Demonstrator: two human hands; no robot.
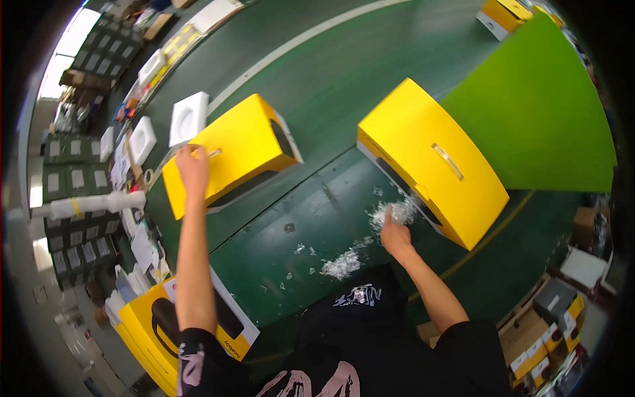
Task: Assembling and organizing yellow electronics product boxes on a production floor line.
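Note:
My left hand (192,169) reaches to a yellow box (245,142) at the left of the green table. Its fingers are curled at the top of that box, close to the small strap handle (214,153). At the right, my right hand (395,235) rests at a loose heap of clear plastic scraps (403,213), its index finger stretched out onto them and its other fingers partly hidden. Just beyond the heap stands a second yellow box (430,159), with a strap handle (448,161) on top. More plastic scraps (342,264) lie nearer to me.
A yellow-and-white box (241,331) stands beside my left forearm. White foam inserts (188,119) sit past the left box. A bright green sheet (536,116) spreads at the right. Dark bins (73,175) are stacked far left, and cartons (542,331) stand lower right.

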